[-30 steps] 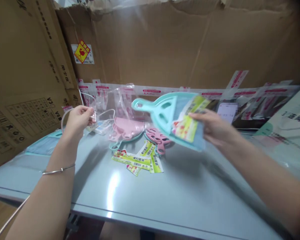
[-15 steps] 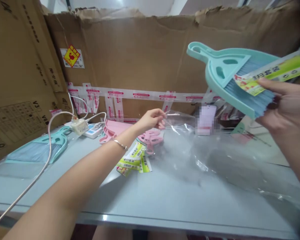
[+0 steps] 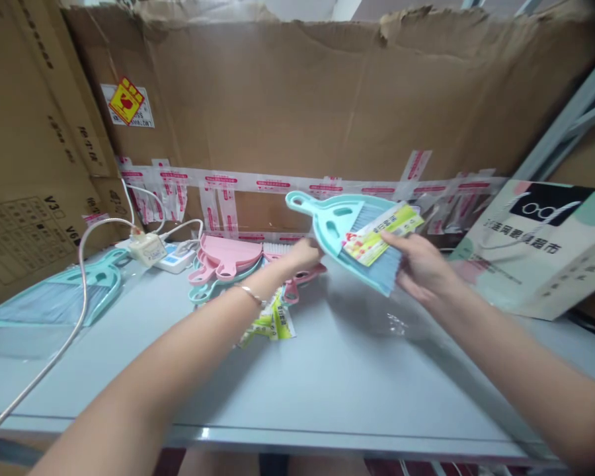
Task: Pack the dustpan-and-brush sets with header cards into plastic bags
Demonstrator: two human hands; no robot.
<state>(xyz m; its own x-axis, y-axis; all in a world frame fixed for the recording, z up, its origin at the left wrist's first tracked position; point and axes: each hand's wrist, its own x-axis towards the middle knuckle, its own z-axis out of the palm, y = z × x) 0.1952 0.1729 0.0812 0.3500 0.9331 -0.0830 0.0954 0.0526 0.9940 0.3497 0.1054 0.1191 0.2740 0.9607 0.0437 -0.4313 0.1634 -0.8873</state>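
My right hand (image 3: 424, 268) grips a turquoise dustpan with brush (image 3: 334, 221), its handle pointing left. The thumb presses a yellow-green label card (image 3: 377, 238) against the blue-grey bristles. To the left, my left hand (image 3: 305, 256) is closed above the pink brushes; its fingertips are turned away and what they hold is hidden. Below the right hand a clear plastic bag (image 3: 396, 324) shows as glints near the tabletop. Pink dustpans (image 3: 233, 254) lie stacked with turquoise ones behind my left forearm. More label cards (image 3: 280, 320) lie beneath my left wrist.
Another turquoise dustpan with brush (image 3: 59, 294) lies at the left in clear plastic. A white cable (image 3: 82, 277) runs past it from a charger (image 3: 147, 250) on a power strip. Cardboard (image 3: 277, 99) walls the back of the grey table (image 3: 297, 396). A printed box (image 3: 540, 251) stands right.
My right hand has brought the dustpan with brush left and down, closer to my left hand. The plastic bag, earlier stretched from my left hand, now shows mostly under the right hand. The view has shifted.
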